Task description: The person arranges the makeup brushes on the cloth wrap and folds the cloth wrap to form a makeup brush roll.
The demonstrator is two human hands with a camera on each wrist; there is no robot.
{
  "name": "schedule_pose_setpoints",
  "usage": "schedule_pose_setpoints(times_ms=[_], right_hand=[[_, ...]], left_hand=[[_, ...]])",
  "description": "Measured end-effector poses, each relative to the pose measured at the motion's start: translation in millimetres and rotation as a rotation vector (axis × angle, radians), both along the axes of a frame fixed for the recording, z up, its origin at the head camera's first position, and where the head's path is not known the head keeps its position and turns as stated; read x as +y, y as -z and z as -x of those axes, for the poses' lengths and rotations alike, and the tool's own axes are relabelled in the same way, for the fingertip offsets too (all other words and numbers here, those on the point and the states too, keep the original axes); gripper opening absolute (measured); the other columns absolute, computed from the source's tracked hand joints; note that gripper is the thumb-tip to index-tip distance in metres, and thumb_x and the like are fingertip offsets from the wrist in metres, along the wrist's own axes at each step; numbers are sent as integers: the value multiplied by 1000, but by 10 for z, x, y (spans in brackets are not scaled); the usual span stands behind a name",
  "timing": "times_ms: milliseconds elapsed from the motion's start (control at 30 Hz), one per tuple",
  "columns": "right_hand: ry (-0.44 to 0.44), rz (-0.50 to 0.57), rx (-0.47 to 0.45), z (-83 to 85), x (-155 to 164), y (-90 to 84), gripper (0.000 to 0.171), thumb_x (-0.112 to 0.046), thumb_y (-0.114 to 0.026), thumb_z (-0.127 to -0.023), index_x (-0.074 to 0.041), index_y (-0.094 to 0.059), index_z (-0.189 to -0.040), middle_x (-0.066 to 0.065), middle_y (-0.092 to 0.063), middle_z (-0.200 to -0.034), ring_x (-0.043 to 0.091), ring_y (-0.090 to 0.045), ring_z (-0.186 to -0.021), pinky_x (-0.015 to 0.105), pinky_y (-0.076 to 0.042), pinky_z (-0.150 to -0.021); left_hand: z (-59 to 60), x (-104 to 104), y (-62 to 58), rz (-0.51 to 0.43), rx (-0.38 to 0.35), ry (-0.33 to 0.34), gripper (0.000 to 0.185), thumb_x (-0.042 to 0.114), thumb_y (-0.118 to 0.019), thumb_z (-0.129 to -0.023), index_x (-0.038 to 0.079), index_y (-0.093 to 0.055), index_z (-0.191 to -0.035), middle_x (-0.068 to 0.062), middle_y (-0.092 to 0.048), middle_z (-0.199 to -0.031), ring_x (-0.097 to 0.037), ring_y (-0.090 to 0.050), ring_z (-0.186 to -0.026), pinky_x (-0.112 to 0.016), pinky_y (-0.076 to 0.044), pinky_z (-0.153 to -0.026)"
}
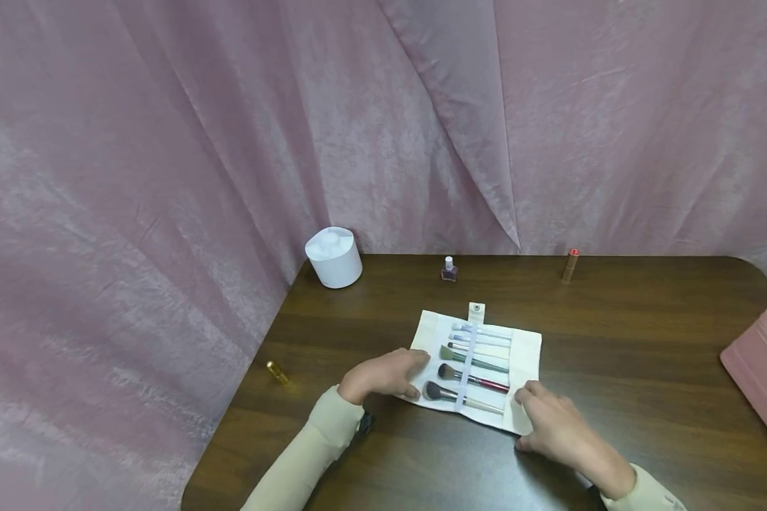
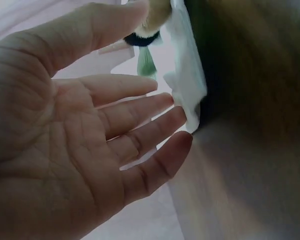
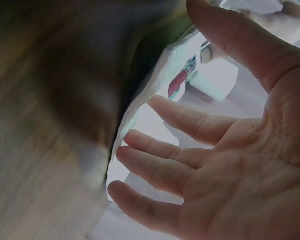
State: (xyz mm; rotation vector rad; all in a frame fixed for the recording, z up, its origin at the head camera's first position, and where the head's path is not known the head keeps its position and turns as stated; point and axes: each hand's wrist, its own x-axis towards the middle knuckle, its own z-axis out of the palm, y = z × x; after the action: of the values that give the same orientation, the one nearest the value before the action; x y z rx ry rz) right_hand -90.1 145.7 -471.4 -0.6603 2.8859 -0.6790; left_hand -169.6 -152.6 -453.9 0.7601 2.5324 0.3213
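A white brush roll point(image 1: 525, 355) lies unfolded on the table, its snap tab pointing to the far side. Several makeup brushes sit side by side under its clear strap, among them a green brush point(image 1: 479, 363), a red-handled brush point(image 1: 488, 385) and a dark-bristled brush point(image 1: 433, 390). My left hand point(image 1: 386, 374) rests at the roll's left edge. In the left wrist view its fingers point(image 2: 135, 112) are extended and reach the white fabric point(image 2: 190, 65). At the near right corner is my right hand point(image 1: 556, 426). Its loosely extended fingers point(image 3: 155, 165) touch the roll's border in the right wrist view.
At the back left stands a white round container point(image 1: 335, 262). A nail polish bottle point(image 1: 449, 271) and a lipstick point(image 1: 570, 265) stand along the back edge. A small gold tube point(image 1: 278, 372) lies to the left. A pink case point(image 1: 760, 369) is at the right edge.
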Motion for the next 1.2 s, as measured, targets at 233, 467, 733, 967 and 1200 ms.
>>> schedule_pose_setpoints(times_ms=[233, 467, 733, 967, 1200], right_hand=[[-16, 12, 16, 115, 81, 10, 57, -7, -91, -52, 0, -65, -101, 17, -61, -112, 36, -64, -95, 62, -49, -79], [-40, -7, 0, 193, 131, 3, 58, 2, -85, -49, -4, -63, -101, 32, -54, -132, 50, -55, -116, 72, -40, -89], [-69, -35, -8, 222, 152, 12, 67, 4, -82, -51, -3, -61, -114, 34, -47, -142, 52, -49, -123, 76, -34, -93], [-119, -45, 6, 262, 162, 11, 64, 3, -78, -65, 4, -54, -124, 33, -52, -136, 53, -49, -124, 73, -35, -96], [-122, -78, 56, 278, 170, 5, 55, -2, -71, -81, 9, -51, -131, 30, -57, -131, 51, -55, -117, 71, -42, -89]], left_hand=[[-165, 49, -31, 76, 15, 26, 74, 29, -86, -82, 1, -55, -143, -13, -42, -156, -29, -41, -140, -30, -36, -112], [-237, 71, -27, 69, 33, 17, 63, 37, -91, -75, 7, -65, -124, -15, -39, -155, -31, -40, -135, -36, -40, -108], [-221, 52, -3, 35, -2, -32, 71, 29, -94, -72, 8, -58, -130, -19, -32, -160, -33, -28, -148, -49, -33, -115], [-237, 82, 35, 83, 1, -39, 87, 28, -91, -76, 6, -46, -148, -18, -27, -162, -31, -26, -150, -48, -31, -116], [-289, 176, 70, 171, 53, -12, 90, 25, -86, -81, 2, -39, -154, -20, -26, -163, -34, -26, -150, -49, -32, -115]])
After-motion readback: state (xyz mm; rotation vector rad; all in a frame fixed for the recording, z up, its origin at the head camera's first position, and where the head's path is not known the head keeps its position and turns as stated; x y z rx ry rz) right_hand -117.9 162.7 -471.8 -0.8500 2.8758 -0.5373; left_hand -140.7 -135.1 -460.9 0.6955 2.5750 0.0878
